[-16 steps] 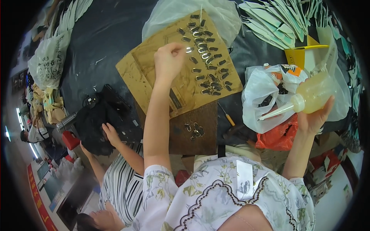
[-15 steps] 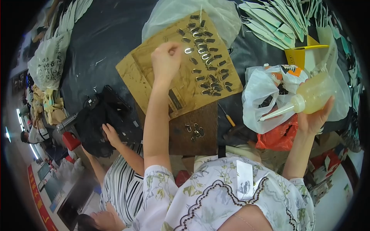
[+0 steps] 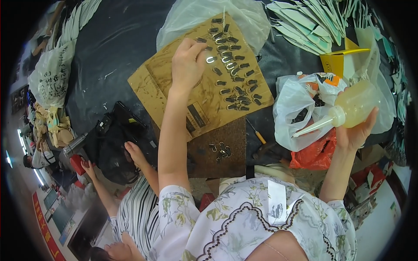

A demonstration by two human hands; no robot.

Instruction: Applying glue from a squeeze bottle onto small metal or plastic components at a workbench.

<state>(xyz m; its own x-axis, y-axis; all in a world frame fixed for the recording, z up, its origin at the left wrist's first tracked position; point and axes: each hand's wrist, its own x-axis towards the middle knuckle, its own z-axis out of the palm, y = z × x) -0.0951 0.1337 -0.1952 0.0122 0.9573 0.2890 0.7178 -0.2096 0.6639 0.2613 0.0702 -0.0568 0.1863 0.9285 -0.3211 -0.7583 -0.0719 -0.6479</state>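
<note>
My left hand (image 3: 187, 65) is over the brown cardboard sheet (image 3: 152, 93), its fingers pinched together close to the upper-left pieces. What the fingertips hold, if anything, is too small to tell. Rows of small metal loops with black tabs (image 3: 220, 83) lie across the right half of the cardboard. In my right hand (image 3: 352, 135) is a squeeze bottle (image 3: 359, 106) of cloudy yellowish liquid, gripped from below and tilted, its long white nozzle pointing down and left. The bottle is held in front of a white plastic bag (image 3: 285, 104).
Loose metal loops (image 3: 224, 150) lie on a brown board (image 3: 200, 163). An awl (image 3: 260, 137) is right of it, above a red bag (image 3: 313, 152). Pale green-white strips (image 3: 300, 26) fill the far right. At left, a co-worker's hands (image 3: 136, 154) are near a black bag (image 3: 104, 152).
My left hand has moved slightly farther up the cardboard, toward the upper-left pieces. My right hand and bottle stay nearly still. The co-worker's hands have shifted, one now at a red object.
</note>
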